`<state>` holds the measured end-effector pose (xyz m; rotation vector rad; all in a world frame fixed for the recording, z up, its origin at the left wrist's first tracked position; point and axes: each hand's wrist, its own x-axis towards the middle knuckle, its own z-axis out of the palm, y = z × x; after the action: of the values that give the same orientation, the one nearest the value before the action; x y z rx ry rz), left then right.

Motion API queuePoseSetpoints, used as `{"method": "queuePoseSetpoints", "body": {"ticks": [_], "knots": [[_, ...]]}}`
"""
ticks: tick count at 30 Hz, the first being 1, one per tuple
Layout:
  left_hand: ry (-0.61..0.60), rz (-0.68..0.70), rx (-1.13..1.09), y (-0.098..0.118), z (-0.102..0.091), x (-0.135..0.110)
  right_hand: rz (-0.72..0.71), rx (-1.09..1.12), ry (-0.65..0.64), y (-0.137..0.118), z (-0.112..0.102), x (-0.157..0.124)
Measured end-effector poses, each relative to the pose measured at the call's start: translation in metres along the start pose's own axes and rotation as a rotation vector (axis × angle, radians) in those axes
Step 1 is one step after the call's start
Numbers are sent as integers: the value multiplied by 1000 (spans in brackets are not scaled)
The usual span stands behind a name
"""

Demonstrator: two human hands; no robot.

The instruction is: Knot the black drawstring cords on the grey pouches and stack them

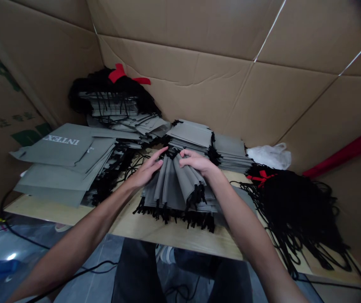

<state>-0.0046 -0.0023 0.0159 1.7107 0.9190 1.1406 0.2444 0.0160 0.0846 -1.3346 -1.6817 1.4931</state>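
Observation:
A fanned bundle of grey fabric bags with short black cord ends lies in front of me on the table, its edges curling upward. My left hand rests against the far left side of the bundle, fingers stretched out and thumb apart. At the far right side my right hand has curled fingers and thumb closed on the bags' edges. Black cord ends also hang from the near side of the bundle. Just beyond my hands sits a neat stack of grey bags, with black cord at its sides.
Larger grey bags with white lettering are piled on the left. Behind them are more bags and black cords with a red tie. A heap of black cords and a clear plastic bag lie right. Cardboard walls enclose the table.

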Motion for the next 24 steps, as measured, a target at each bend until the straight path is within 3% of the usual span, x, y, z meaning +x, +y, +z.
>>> {"method": "queuePoseSetpoints", "body": {"ticks": [9,15,18,24], "knots": [[-102,-10,-174,1,1,0,24,35,6,-4,-12,-2],[-106,48,-151,9,2,-1,45,21,-5,-2,-13,-1],[-53,70,-98,5,4,1,49,6,-7,-1,-11,2],[203,87,153,-11,3,8,45,-31,-18,3,-12,5]]}}
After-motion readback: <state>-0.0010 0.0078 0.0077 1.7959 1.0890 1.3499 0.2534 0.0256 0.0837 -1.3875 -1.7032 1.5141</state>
